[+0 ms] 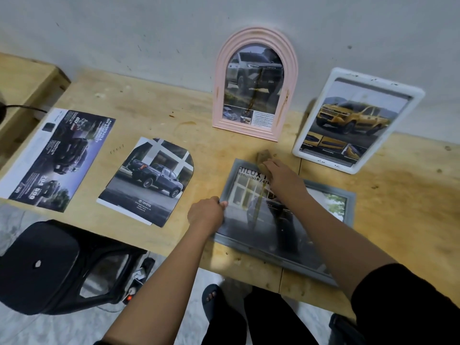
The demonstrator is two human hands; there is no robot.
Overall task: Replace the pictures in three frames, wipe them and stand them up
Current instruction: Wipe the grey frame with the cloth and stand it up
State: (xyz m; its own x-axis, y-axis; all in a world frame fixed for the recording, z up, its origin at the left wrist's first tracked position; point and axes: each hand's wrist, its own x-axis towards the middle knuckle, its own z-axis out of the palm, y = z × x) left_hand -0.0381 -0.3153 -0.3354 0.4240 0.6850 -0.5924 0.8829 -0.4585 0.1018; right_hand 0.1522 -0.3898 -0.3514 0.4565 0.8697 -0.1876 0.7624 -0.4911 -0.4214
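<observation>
Grey picture frame [273, 235] lies flat on the wooden table [161, 100]; left hand [206, 215] grips its left edge; right hand [283, 180] clutches a cloth [263, 155] at its top corner; pink arched frame [255, 85] and white frame [358, 120] already stand; seemingly only this one remains.

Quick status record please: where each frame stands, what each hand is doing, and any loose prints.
pink arched frame: upright by wall, brown streak on glass
white frame: stands tilted back by wall
grey frame: flat on table, brown streak on glass
left hand: grips grey frame's left edge
right hand: holds brownish cloth at its far edge
loose prints: arched print, rectangular print, flat at left
</observation>
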